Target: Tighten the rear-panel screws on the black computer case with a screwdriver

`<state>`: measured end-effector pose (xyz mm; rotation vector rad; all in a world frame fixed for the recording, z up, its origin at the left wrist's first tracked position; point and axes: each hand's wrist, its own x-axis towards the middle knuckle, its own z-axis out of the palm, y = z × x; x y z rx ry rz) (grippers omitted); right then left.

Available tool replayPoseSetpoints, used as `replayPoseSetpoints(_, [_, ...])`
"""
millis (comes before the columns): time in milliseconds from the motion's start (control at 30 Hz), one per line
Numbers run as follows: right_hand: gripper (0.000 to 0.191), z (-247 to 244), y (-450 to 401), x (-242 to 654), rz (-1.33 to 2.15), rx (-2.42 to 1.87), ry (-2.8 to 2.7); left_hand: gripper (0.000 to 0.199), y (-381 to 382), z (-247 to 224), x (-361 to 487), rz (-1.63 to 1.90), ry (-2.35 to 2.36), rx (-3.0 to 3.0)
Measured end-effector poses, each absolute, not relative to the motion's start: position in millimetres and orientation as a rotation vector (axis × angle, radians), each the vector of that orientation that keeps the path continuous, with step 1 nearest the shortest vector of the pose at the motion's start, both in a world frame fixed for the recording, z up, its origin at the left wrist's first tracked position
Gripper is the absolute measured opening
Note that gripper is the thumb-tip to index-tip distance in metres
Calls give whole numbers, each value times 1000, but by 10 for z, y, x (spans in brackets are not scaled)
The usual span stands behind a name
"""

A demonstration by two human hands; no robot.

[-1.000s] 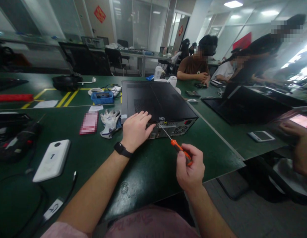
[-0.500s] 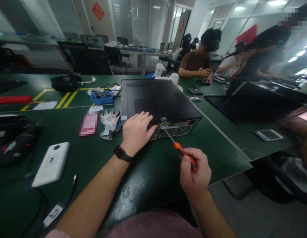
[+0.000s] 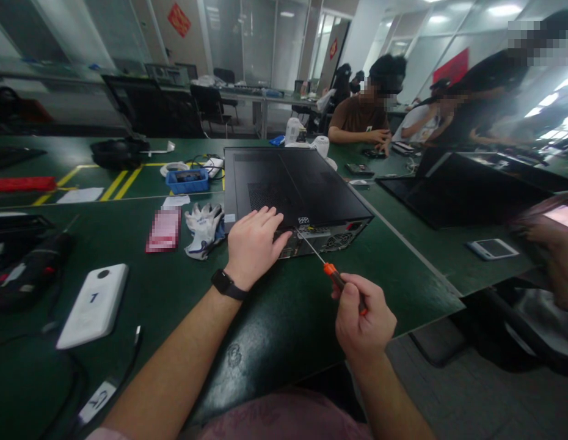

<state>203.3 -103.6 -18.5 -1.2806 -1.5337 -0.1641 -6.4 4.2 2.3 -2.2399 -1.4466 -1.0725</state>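
A black desktop computer case [image 3: 288, 177] lies flat on the green table, its rear panel with ports and a fan grille [image 3: 338, 239] facing me. My left hand [image 3: 254, 247] rests open on the top near that rear edge, fingers stretched out and thumb over the edge. In my right hand [image 3: 364, 315] is an orange and dark-handled screwdriver [image 3: 333, 274], gripped by its handle. Its thin shaft slants up and left, and the tip meets the case's rear edge just right of my left thumb. Whether a screw sits at the tip is too small to tell.
Left of the case are white work gloves [image 3: 204, 231], a pink packet [image 3: 163, 231], a blue tray [image 3: 187, 180] and a white power bank [image 3: 94, 305]. A phone [image 3: 493, 249] lies at right, near another opened black case [image 3: 471, 189]. Co-workers sit beyond the table.
My right hand has turned slightly around the screwdriver handle, with the thumb shifted over it. The left hand stays in place on the case.
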Motion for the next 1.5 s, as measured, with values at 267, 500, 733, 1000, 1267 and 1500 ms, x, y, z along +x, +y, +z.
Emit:
replayPoseSetpoints(267, [16, -179, -1071, 2002, -224, -1263, -1571, 32, 37, 19, -59, -1077, -1469, -2246])
replayPoseSetpoints(500, [16, -223, -1032, 2064, -145, -1298, -1566, 32, 28, 24, -52, -1087, -1467, -2228])
replayPoseSetpoints(733, [19, -183, -1025, 2029, -274, -1216, -1574, 33, 34, 8, -50, -1100, -1450, -2219])
replayPoseSetpoints(1000, [16, -284, -1048, 2025, -119, -1339, -1489, 33, 41, 12, -52, -1099, -1459, -2223])
replayPoseSetpoints(1267, [14, -222, -1025, 1943, -45, -1320, -1435, 33, 37, 33, -64, -1067, -1457, -2246])
replayPoseSetpoints(1500, [18, -159, -1031, 1871, 53, -1365, -1388, 34, 64, 14, -70, -1051, -1459, -2252])
